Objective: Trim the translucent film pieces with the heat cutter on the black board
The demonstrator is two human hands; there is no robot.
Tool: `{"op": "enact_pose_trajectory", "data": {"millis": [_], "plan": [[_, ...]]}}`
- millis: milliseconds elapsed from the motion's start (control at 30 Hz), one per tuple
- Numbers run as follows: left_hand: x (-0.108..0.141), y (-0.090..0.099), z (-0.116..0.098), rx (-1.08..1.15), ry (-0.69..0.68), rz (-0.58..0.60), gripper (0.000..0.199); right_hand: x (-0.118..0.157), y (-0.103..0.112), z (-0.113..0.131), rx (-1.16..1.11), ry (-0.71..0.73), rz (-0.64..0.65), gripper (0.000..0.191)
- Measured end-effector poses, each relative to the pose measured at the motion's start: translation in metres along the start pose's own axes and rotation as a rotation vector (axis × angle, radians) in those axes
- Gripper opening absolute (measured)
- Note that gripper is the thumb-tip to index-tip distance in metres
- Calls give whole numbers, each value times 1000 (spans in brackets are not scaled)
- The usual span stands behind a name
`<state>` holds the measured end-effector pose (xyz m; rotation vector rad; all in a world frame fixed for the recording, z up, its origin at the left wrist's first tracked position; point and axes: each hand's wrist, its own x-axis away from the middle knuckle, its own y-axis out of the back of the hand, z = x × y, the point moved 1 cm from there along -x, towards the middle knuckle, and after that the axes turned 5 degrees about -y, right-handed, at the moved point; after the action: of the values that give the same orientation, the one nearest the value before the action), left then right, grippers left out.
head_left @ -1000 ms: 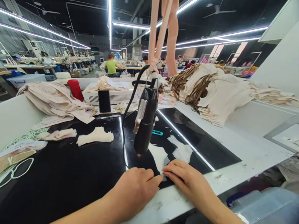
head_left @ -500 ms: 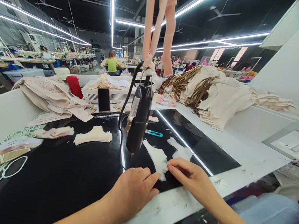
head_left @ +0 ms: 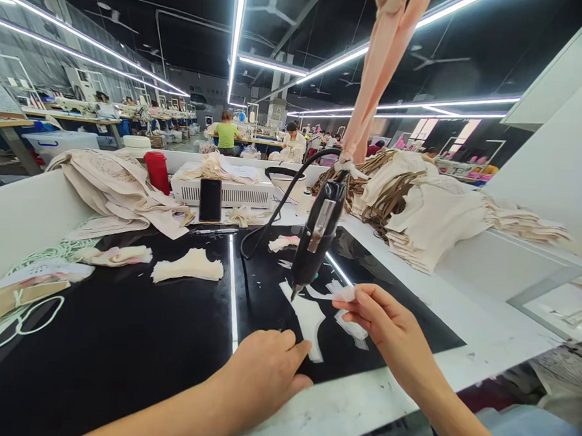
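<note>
My left hand (head_left: 266,376) rests at the front edge of the black work surface, thumb and index finger apart. Its index fingertip presses on the lower part of a cut white fabric piece (head_left: 310,320). Raised to the right of that piece, my right hand (head_left: 383,320) pinches a thin, sheer white fabric scrap (head_left: 340,293) between thumb and fingers. More white scraps (head_left: 356,329) lie beneath it. A black corded electric tool (head_left: 319,232) hangs tilted from pink fabric strips (head_left: 367,111), its narrow tip close to the upper end of the white piece.
A stack of cream fabric pieces (head_left: 189,266) lies left on the black surface (head_left: 119,339). Behind stand a phone (head_left: 210,199), a red container (head_left: 157,172) and a white vented box (head_left: 246,195). Fabric heaps (head_left: 433,206) fill the back right. Other people sit at distant tables.
My right hand has moved up from the white piece, lifting a sheer scrap off. The hanging tool has shifted right in view and tilted. My left hand stays almost in place.
</note>
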<state>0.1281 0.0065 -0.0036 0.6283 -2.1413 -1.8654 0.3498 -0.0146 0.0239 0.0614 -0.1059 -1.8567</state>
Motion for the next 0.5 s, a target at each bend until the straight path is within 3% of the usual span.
{"op": "enact_pose_trajectory", "data": {"millis": [167, 367, 500], "plan": [[3, 2, 9, 213, 68, -32, 26, 26, 1, 7, 41, 217, 63, 41], [7, 10, 27, 1067, 250, -158, 42, 48, -23, 1, -46, 233, 224, 59], [16, 17, 25, 1493, 368, -131, 56, 50, -45, -9, -89, 221, 314, 57]]}}
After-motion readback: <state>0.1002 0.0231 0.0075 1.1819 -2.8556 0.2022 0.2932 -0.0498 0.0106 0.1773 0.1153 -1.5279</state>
